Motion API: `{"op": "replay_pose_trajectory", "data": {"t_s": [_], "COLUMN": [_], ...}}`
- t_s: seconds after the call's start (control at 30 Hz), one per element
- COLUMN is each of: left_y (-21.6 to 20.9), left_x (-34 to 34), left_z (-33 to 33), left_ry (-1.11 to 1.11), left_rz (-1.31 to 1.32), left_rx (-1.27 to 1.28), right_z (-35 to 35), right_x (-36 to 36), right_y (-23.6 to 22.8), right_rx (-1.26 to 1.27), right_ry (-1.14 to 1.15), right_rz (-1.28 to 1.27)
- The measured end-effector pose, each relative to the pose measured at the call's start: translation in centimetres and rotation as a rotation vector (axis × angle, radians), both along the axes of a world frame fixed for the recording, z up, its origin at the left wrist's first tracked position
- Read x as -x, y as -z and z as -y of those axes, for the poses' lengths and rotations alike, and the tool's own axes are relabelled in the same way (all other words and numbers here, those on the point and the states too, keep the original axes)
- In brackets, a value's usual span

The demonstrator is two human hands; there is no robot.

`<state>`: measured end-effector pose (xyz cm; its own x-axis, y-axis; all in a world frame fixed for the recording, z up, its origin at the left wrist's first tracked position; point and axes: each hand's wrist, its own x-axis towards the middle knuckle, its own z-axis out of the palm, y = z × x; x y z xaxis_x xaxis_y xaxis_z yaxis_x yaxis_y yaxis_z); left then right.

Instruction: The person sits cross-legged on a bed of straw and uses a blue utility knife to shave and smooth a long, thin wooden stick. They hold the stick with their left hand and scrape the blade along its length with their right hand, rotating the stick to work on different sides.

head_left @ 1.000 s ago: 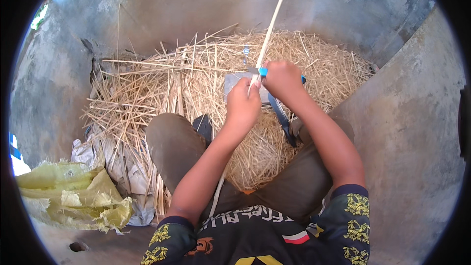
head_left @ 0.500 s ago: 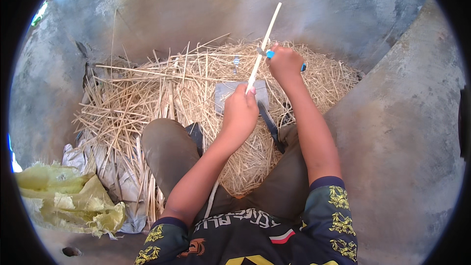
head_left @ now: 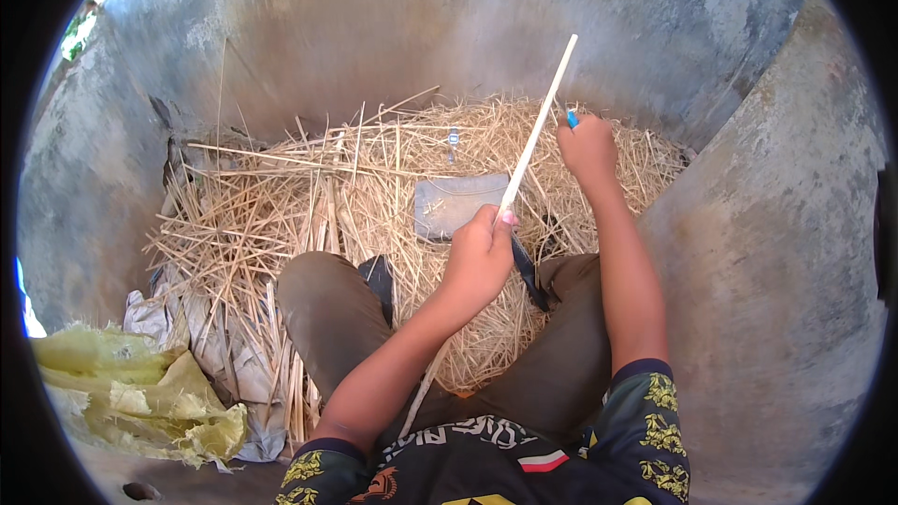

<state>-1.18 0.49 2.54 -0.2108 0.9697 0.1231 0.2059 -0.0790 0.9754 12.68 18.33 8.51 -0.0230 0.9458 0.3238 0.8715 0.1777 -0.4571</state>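
My left hand (head_left: 482, 252) is closed around the lower end of a long pale stick (head_left: 538, 136), which slants up and away to the right. My right hand (head_left: 589, 154) grips a knife with a blue handle (head_left: 572, 119). Its thin blade is just right of the stick's upper half; I cannot tell whether they touch. Between my legs and beyond my left hand lies a flat grey block (head_left: 449, 210) with small shavings on it. The stick's lowest end is hidden in my left fist.
Pale shavings (head_left: 374, 196) cover the ground ahead, with longer strips heaped at left. A dark strip (head_left: 528, 276) lies beside my left wrist. Torn yellow sheeting (head_left: 131, 393) is at the lower left. Concrete walls (head_left: 449, 28) stand ahead and at right (head_left: 767, 252).
My right hand and the knife have moved right and toward the stick's far end. The blade crossed the stick before; now it sits on its right side. My left hand shifted slightly right.
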Motion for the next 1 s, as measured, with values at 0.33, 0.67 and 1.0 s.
{"op": "replay_pose_trajectory", "data": {"t_s": [0.33,0.67,1.0], "left_y": [-1.4,-4.4,-2.9], "left_x": [2.1,3.6,3.1], "left_z": [-1.3,-0.8,-1.2], "left_ry": [0.002,0.116,0.13], "left_rz": [0.333,0.539,0.308], "left_rx": [0.096,-0.014,-0.149], "right_z": [2.0,6.5,5.5], "right_x": [0.0,3.5,3.2], "right_y": [-0.2,-0.1,0.0], "right_rx": [-0.188,-0.774,-0.843], "right_ry": [-0.052,-0.416,-0.351], "right_rz": [-0.053,0.11,0.137]}}
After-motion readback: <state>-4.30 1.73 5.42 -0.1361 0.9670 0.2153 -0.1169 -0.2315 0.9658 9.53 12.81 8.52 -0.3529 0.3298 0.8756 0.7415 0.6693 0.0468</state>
